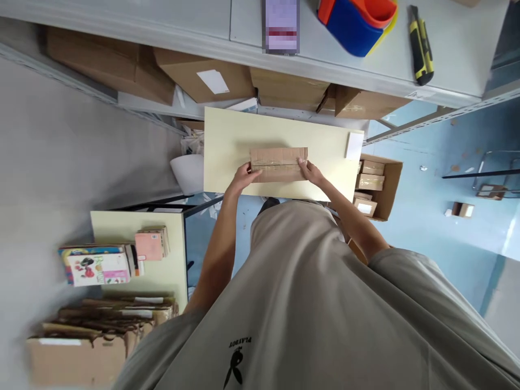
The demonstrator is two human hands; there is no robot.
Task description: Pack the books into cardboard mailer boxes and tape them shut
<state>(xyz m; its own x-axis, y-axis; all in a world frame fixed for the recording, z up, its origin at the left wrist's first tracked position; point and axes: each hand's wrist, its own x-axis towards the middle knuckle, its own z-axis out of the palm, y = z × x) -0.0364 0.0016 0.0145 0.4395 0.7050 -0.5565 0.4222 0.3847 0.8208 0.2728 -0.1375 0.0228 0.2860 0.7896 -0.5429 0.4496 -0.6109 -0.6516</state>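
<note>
A long, narrow cardboard box (276, 156) with clear tape along its middle rests on the pale yellow tabletop (227, 132). At the box's left end, my left hand (245, 176) grips it, the thumb lying on top. My right hand (311, 171) holds the opposite end, its thumb over the top near the corner. The undersides of the fingers are hidden at both ends. Beyond the right hand, a white label pad or stack of paper (355, 145) lies at the table's right edge.
A grey shelf (195, 27) above the table bears a yellow-black utility knife (421, 46) and a blue-red holder (353, 24). Cardboard boxes (292, 89) fill the shelf below. An open carton (390, 187) with small boxes stands right; books (99, 265) and flattened cartons (77, 357) are left.
</note>
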